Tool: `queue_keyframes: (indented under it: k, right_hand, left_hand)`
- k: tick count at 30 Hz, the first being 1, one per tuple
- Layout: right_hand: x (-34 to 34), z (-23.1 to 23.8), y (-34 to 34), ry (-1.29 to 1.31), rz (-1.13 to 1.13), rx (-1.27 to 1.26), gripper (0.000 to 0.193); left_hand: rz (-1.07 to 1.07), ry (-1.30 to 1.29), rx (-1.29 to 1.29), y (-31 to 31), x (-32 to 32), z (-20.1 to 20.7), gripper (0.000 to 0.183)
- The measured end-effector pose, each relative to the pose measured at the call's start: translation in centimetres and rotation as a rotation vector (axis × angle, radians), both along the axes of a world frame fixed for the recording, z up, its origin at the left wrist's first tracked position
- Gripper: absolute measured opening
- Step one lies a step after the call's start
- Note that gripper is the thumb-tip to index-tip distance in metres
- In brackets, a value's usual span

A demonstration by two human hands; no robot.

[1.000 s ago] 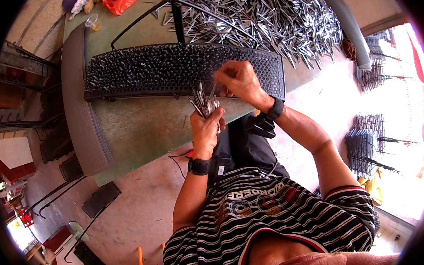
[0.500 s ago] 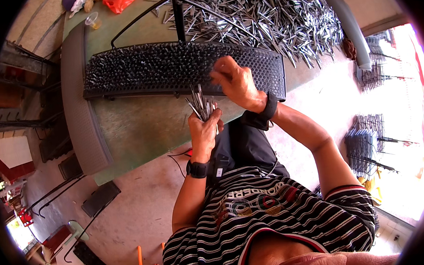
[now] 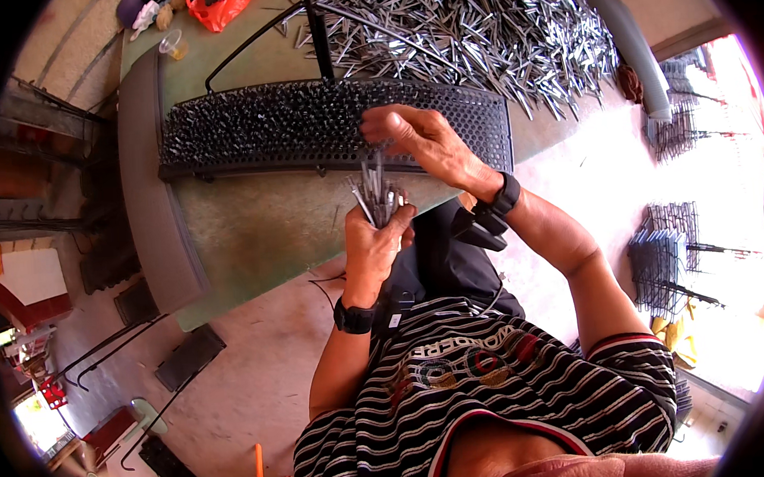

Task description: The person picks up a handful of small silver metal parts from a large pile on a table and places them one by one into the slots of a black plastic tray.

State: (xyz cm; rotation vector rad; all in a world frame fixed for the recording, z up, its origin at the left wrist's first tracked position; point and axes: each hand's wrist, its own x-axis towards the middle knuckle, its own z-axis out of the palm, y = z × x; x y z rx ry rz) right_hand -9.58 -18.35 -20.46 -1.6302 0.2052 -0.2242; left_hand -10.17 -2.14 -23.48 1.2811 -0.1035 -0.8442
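The left hand (image 3: 375, 237) grips a bundle of slim metal pieces (image 3: 372, 190) just above the near edge of a green worktop (image 3: 252, 228), the upper ends fanning out past the thumb. The right hand (image 3: 429, 143), its fingertips blurred, hangs over a black perforated panel (image 3: 491, 138) that stretches from near the worktop's left edge to its near edge on the right; whether it pinches a piece, an onlooker cannot tell. Many more of the bright lengths lie in a heap (image 3: 484, 39) toward the worktop's far right corner. Each piece looks light, stiff and hard to break, while the smooth, shiny sides probably slide against one another and could slip from a loose fist. The bundle seems best held firmly around its lower half, a single piece best taken by its protruding upper end between thumb and forefinger. No markings can be made out on the metal. Pale lettering arches across the chest of the striped shirt (image 3: 459, 398), above round coloured motifs and bent by folds, and a small white label (image 3: 394, 321) shows against the dark clothing at the waist, too tiny to read.
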Motion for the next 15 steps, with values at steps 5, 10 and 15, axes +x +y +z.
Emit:
queue_keyframes:
  k: [5,10,15]
  right_hand:
    - [-1.5,1.3,-0.9,0.057,0.388,-0.303,0.034]
    - [-3.9,1.4,-1.8,-0.077,0.46,-0.444,0.02]
    - [-6.9,1.4,-2.7,-0.11,-0.003,-0.252,0.031]
  left_hand:
    - [-0.137,0.341,-0.144,-1.3,-1.7,1.3,0.017]
    - [-0.291,0.54,-0.164,-3.3,-3.2,0.0,0.017]
    - [-0.161,0.373,-0.127,-5.0,-3.8,1.6,0.018]
